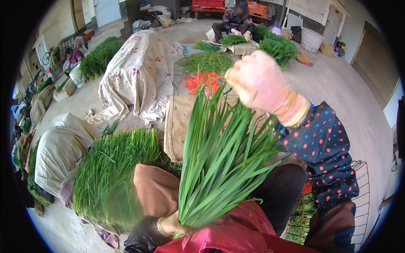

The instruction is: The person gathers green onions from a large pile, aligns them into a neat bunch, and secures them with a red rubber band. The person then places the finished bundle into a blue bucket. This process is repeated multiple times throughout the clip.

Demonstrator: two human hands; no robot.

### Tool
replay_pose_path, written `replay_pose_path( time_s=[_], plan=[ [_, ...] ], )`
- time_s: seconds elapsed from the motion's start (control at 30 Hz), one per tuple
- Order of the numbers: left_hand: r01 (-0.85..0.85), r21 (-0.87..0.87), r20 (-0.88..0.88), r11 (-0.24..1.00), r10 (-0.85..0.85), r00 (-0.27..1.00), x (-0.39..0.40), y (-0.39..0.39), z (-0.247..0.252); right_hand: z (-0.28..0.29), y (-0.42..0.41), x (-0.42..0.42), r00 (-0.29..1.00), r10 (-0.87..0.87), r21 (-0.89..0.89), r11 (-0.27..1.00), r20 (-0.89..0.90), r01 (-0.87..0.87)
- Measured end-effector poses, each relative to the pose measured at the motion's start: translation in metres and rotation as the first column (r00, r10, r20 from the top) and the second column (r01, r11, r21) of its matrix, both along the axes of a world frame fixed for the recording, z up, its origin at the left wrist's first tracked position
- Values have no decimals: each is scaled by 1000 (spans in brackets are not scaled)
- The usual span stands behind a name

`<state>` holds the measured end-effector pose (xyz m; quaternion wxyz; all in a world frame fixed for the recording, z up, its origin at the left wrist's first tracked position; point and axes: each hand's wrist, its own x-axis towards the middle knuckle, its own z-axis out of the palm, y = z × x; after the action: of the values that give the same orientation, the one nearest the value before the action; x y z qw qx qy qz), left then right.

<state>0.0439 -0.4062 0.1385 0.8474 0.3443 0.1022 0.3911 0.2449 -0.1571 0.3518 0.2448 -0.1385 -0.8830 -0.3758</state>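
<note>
A large bunch of long flat green leaves, which look like garlic chives, stands fanned out in front of me, its tips pointing away. Low at my lap, my left hand grips the bunch near its base. My right hand, in a pale, thin glove, is raised above the leaf tips on the right. Its fingers are curled into a fist, slightly blurred, and nothing shows in it. Beyond the bunch lies a surface covered with brown sacking, partly hidden by the leaves.
Stacked chives stand at my left, beside a cloth-covered heap. A flowered sheet drapes another pile. Red strips lie ahead near loose leaves. A wire basket is at my right. Two people sit farther off.
</note>
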Motion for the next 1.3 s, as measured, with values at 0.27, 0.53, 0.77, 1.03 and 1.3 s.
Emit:
replay_pose_path(
  time_s=[0.27, 0.53, 0.77, 1.03, 1.3],
  plan=[
    [-521, 23, -365, 853, 492, 790, -70, 20, 18, -73, -18, 105, 574, -462, -737, 425, -676, -525],
    [75, 893, -319, 444, 741, -591, -69, 151, 69, -226, -92, -50, 746, -367, -338, -720, -556, -606],
    [353, 743, -174, 569, 674, -718, 43, 159, 58, -202, -47, -67, 37, -708, 462, -498, -705, -733],
    [88, 843, -526, 530, 848, -68, 73, 84, -5, -267, -59, -3, 258, -767, 223, -460, -587, -859],
    [-206, -28, -385, 978, 179, 905, 35, 49, -50, -224, -118, 5, 516, -547, -29, -667, -659, -744]
  ],
)
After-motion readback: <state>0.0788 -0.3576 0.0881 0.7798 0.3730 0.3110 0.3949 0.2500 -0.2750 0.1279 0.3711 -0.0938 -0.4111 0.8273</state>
